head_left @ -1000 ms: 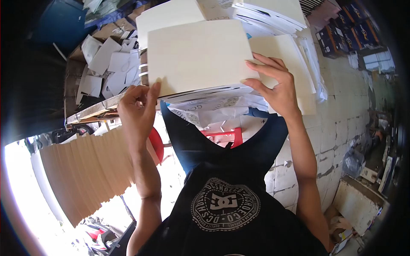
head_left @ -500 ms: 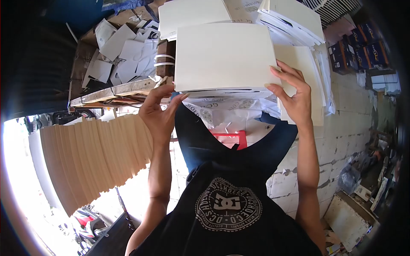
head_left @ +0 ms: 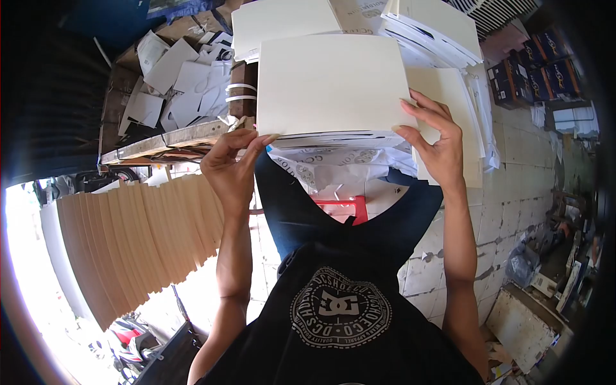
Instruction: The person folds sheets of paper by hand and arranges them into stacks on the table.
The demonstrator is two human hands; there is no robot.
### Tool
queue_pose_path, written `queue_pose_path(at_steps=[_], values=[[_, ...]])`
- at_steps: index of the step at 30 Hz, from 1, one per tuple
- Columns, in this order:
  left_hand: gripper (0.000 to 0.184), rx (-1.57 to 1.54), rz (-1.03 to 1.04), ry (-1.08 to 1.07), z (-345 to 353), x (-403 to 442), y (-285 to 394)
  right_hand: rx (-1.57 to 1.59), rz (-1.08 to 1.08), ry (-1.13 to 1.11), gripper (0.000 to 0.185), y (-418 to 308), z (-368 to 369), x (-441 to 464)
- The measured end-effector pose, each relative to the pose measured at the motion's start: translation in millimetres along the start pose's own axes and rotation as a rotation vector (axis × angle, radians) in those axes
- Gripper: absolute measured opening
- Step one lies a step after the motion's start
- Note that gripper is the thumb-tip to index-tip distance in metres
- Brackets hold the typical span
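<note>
A stack of cream card sheets (head_left: 330,83) lies in front of me, its near edge showing uneven layers with dark gaps. At its near left corner my left hand (head_left: 232,163) is closed, with thumb and forefinger pinched on the edge of the sheets. My right hand (head_left: 439,138) holds the right side, thumb at the near corner and curved fingertips along the edge. What the fingers do beneath the top sheet is hidden. Printed wrapping paper (head_left: 321,168) lies crumpled below the stack.
More cream stacks stand behind (head_left: 285,25) and at the right (head_left: 443,29). A wooden bin (head_left: 170,138) of paper scraps is at the left, above a fanned row of tan sheets (head_left: 138,237). A red frame (head_left: 359,208) shows between my knees; dark boxes (head_left: 539,70) stand far right.
The view has shifted slightly, moving the scene a little left. My left thumb and forefinger have drawn closer together at the stack's corner. My right hand keeps its place on the edge.
</note>
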State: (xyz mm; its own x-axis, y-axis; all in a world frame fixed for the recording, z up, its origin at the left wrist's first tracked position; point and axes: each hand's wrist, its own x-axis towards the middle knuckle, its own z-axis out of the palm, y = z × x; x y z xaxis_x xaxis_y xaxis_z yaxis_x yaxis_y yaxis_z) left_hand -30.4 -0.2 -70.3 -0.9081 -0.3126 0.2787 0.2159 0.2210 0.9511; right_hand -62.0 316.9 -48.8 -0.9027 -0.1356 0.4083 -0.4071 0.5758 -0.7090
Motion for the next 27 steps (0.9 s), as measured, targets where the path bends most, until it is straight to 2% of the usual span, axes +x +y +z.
queue_pose_path(at_steps=[8,11,13,15,17,20,23,24,25,26,27], values=[[0.01,-0.095,-0.07,-0.016,1,0,7,0.014,0.005,0.003,0.04,-1,0,-1],[0.013,-0.022,-0.207,-0.055,-10,6,16,0.016,0.015,0.001,0.04,0,0,-1],[0.031,0.478,0.232,0.128,13,1,57,0.007,0.025,-0.002,0.039,-2,0,-2],[0.046,0.409,0.504,-0.223,42,-12,89,0.015,0.074,-0.007,0.039,-2,-1,-4],[0.056,0.55,0.644,-0.451,76,-18,90,0.016,0.084,-0.035,0.038,-3,1,-2],[0.059,0.741,0.687,-0.453,76,-21,39,-0.04,0.044,-0.053,0.038,-1,-1,0],[0.057,0.794,0.546,-0.325,18,-9,31,-0.064,0.006,-0.082,0.038,-6,-5,3],[0.057,0.828,0.577,-0.274,-4,-5,22,-0.043,0.031,-0.113,0.041,-5,-8,5],[0.059,0.837,0.47,-0.258,-26,-7,15,-0.208,-0.026,-0.114,0.047,-16,-9,9],[0.06,1.012,0.405,-0.261,-41,-10,24,-0.372,-0.084,-0.118,0.052,-36,-10,14],[0.059,0.97,0.287,-0.173,-55,-16,12,-0.537,-0.138,-0.12,0.058,-54,-4,18]])
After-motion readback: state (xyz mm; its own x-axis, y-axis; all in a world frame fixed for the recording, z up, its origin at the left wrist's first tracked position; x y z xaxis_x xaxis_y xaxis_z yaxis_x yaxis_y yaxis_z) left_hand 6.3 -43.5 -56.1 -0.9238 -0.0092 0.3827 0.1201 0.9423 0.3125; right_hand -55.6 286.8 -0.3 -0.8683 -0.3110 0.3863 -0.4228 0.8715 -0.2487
